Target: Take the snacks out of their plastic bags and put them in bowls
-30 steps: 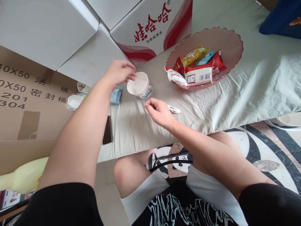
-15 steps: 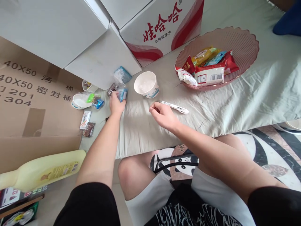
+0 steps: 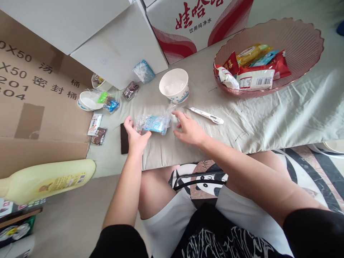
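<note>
A clear plastic wrapper with a blue packet (image 3: 156, 123) lies on the cloth between my two hands. At its left end is my left hand (image 3: 136, 139), thumb and fingers spread around the edge and not closed on it. My right hand (image 3: 189, 129) is at the wrapper's right end, fingers apart, the index fingertip close to the loose plastic; whether it touches cannot be seen. Behind them stands a white paper bowl (image 3: 174, 86), and a white pen-like cutter (image 3: 206, 115) lies just beyond my right hand.
A pink ribbed bowl (image 3: 303, 46) of snack packets stands at the right. Another blue packet (image 3: 144, 71) and a brown packet (image 3: 130, 90) lie by the white boxes (image 3: 120, 46). A dark flat object (image 3: 124, 139) is beside my left hand; a yellow bottle (image 3: 53, 179) is at the left.
My left hand has brought the blue packet in its clear wrapper toward me and right, and its fingers have spread. My right hand has opened from a loose curl. The view has shifted.
</note>
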